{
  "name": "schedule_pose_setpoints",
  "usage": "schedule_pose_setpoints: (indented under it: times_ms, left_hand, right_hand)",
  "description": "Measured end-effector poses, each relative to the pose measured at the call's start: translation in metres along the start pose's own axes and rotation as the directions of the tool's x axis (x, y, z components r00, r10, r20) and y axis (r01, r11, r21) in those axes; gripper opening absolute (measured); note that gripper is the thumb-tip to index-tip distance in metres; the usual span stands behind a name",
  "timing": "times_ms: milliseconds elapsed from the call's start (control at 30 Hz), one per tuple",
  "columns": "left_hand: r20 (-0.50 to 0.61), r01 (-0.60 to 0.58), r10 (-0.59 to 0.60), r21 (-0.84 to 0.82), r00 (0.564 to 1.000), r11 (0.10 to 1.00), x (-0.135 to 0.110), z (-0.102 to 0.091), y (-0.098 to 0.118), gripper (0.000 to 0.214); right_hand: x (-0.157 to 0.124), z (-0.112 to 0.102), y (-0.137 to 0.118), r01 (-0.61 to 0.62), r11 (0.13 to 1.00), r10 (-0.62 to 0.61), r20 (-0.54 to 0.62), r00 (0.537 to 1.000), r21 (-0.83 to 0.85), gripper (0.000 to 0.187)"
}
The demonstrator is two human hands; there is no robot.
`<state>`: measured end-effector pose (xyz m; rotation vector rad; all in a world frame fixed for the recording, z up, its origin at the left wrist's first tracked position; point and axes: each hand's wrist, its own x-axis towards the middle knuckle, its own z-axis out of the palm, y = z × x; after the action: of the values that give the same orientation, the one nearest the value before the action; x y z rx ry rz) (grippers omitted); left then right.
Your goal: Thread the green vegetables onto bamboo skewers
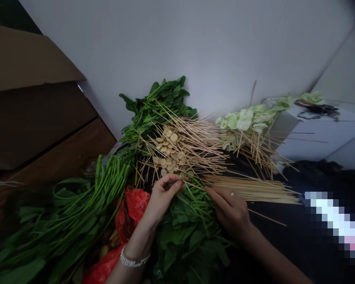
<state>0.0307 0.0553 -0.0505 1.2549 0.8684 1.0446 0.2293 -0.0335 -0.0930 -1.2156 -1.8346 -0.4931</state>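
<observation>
Shows dark green on leaves [182, 232], brighter on stems [114, 171], cream on slices [173, 137], tan on sticks [257, 191], red on bag [138, 203], white on bracelet [132, 262].

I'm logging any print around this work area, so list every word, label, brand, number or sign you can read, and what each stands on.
No readable text anywhere.
The cardboard flap at upper left and the red plastic bag show no lettering.
The bright patch at right is pixelated; any text there is unreadable.

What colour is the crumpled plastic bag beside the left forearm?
The plastic bag is red; the head view shows it.
</observation>
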Motion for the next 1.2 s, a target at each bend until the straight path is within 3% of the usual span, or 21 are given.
schedule_pose_setpoints:
  times_ms: [200, 433, 1000, 1200]
  left_hand:
    - [0.12, 0.05, -0.036, -0.111, 0.992, 0.993, -0.0007, 0.0005, -0.003, 0.026]
    - [-0.022, 0.019, -0.023, -0.167, 0.999, 0.986, 0.0034, -0.0044, -0.0045, 0.025]
    - [-0.053, 0.07, -0.075, -0.103, 0.996, 0.992, 0.004, -0.0058, -0.0082, 0.026]
    - [-0.079, 0.141, -0.152, -0.13, 0.985, 0.981, 0.0036, -0.0063, -0.0072, 0.024]
  right_hand:
    - [-0.002, 0.0019, -0.0005, -0.013, 1.0, 0.013, 0.015, 1.0, 0.022, 0.059]
    - [-0.0034, 0.0002, 0.0016, -0.047, 0.999, 0.047, -0.013, 0.999, 0.021, 0.06]
    - [-0.0021, -0.0015, 0.0, -0.033, 0.999, 0.033, 0.003, 0.999, 0.016, 0.061]
    - [-0.0021, -0.0017, 0.0009, -0.019, 1.0, 0.019, 0.001, 1.0, -0.011, 0.06]
